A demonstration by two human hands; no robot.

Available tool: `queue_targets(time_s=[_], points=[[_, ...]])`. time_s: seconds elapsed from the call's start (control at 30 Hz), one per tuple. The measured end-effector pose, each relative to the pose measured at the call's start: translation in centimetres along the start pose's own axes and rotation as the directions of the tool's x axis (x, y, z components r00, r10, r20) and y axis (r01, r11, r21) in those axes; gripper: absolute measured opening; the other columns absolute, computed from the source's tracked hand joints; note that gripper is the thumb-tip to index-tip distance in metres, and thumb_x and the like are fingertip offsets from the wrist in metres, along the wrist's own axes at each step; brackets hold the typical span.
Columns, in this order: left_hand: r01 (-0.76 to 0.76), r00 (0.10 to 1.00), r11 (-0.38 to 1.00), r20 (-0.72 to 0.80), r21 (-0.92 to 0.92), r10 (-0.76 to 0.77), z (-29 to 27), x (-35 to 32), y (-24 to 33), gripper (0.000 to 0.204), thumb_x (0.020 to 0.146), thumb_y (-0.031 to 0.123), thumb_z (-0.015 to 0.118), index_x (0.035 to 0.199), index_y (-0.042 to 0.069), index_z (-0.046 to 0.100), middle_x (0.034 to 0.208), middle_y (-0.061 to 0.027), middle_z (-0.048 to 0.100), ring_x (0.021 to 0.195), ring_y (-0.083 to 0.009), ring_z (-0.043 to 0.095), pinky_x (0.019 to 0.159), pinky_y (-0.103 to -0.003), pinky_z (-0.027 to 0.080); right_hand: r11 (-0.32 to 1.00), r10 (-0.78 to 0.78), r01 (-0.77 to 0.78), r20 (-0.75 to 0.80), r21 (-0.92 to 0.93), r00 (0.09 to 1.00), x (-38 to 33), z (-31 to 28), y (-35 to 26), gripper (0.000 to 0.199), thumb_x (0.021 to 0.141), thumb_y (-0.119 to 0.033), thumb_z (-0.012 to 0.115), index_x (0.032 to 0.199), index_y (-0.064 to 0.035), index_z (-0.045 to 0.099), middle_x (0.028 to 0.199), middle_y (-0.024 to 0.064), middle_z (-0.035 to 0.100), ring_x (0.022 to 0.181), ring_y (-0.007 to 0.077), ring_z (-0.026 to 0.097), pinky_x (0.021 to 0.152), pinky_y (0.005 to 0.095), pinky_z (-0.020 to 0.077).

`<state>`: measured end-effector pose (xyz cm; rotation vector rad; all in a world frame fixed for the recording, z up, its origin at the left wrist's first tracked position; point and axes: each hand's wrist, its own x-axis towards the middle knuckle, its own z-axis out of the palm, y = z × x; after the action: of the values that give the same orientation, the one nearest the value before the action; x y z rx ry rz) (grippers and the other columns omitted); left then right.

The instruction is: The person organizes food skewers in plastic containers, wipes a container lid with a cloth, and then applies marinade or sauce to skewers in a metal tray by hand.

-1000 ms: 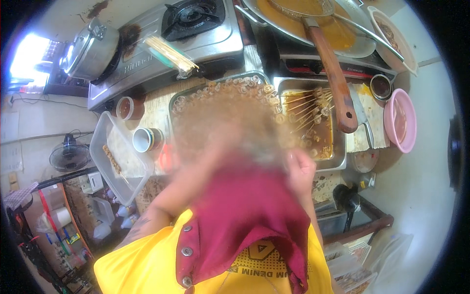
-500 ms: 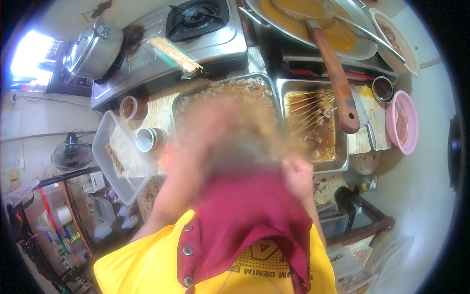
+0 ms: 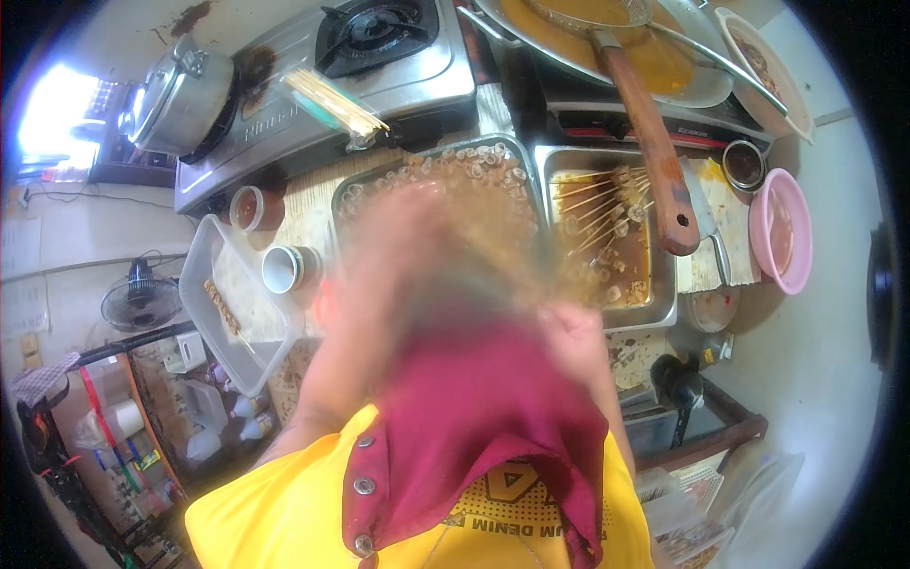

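My right hand [image 3: 576, 334] is raised at the near edge of a metal tray of skewers in brown sauce [image 3: 607, 242]. Its fingers look curled, and I cannot tell whether anything is in them. My left hand is lost in a blurred patch over the middle of the picture. Only my left forearm [image 3: 327, 379] shows, reaching up toward a second metal tray of small round pieces [image 3: 474, 161]. A dark red cloth [image 3: 483, 427] hangs over my yellow shirt below the hands.
A wooden-handled skimmer [image 3: 654, 152] lies across a wok of orange oil [image 3: 664, 66]. Behind are a gas stove [image 3: 379, 47], a steel pot [image 3: 175, 95] and bagged skewer sticks [image 3: 332, 102]. A clear tub [image 3: 237, 303], two cups [image 3: 284, 268] and a pink bowl [image 3: 782, 232] flank the trays.
The view has shifted a little, so the stove and pot sit slightly further right. My right hand stays by the skewer tray's near edge.
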<state>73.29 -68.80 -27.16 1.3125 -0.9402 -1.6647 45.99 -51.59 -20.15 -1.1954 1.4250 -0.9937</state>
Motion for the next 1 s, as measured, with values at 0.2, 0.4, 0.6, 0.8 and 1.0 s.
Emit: queue_targets(time_s=[0.2,0.4,0.6,0.8,1.0], points=[[-0.269,0.961,0.912,0.144,0.309,0.234,-0.8,1.0,0.3,0.019,0.09,0.011,0.068,0.107,0.0,0.067,0.094,-0.0059,0.069,0.08,-0.0115,0.064,0.068,-0.025,0.054,0.999,0.041,-0.038,0.064,-0.038,0.997,0.5,-1.3,-1.5,0.014,0.091,-0.011,0.062,0.093,0.0024,0.066,0.069,0.0115,0.061,0.064,0.0123,0.058,0.063,0.0288,0.0474],[-0.335,0.942,0.834,0.163,0.438,0.293,0.7,0.2,2.3,0.019,0.089,0.011,0.07,0.105,0.001,0.068,0.095,-0.005,0.07,0.08,-0.0106,0.063,0.068,-0.026,0.055,0.999,0.026,-0.028,0.057,0.03,0.998,0.7,-1.3,-1.1,0.013,0.091,-0.008,0.062,0.094,0.003,0.067,0.069,0.0102,0.061,0.065,0.0109,0.057,0.063,0.0274,0.0468],[-0.202,0.978,0.922,0.116,0.329,0.173,1.9,-1.5,5.3,0.027,0.089,0.014,0.071,0.112,0.001,0.065,0.099,-0.0038,0.07,0.08,-0.0097,0.063,0.069,-0.027,0.055,0.999,-0.022,0.022,0.009,0.031,1.0,1.0,0.1,-1.5,0.012,0.091,-0.006,0.062,0.094,0.0039,0.067,0.07,0.0073,0.062,0.067,0.009,0.056,0.063,0.0263,0.0463],[-0.195,0.974,0.978,0.103,-0.075,0.202,2.3,-1.2,5.4,0.03,0.09,0.014,0.07,0.116,0.002,0.062,0.096,-0.0018,0.069,0.08,-0.0101,0.064,0.072,-0.028,0.056,0.996,-0.032,0.036,-0.052,0.08,0.998,1.0,0.2,-0.5,0.012,0.091,-0.007,0.062,0.093,0.0038,0.067,0.07,0.0055,0.063,0.066,0.009,0.057,0.063,0.026,0.0461],[-0.247,0.968,0.962,-0.024,0.12,0.252,4.5,-2.1,6.1,0.018,0.09,0.009,0.067,0.107,0.004,0.064,0.094,-0.0018,0.068,0.082,-0.0106,0.065,0.071,-0.028,0.056,0.995,-0.082,0.085,-0.046,0.056,0.996,0.9,-0.2,0.2,0.012,0.091,-0.006,0.063,0.093,0.0037,0.068,0.07,0.006,0.064,0.065,0.0112,0.058,0.061,0.0275,0.046]])
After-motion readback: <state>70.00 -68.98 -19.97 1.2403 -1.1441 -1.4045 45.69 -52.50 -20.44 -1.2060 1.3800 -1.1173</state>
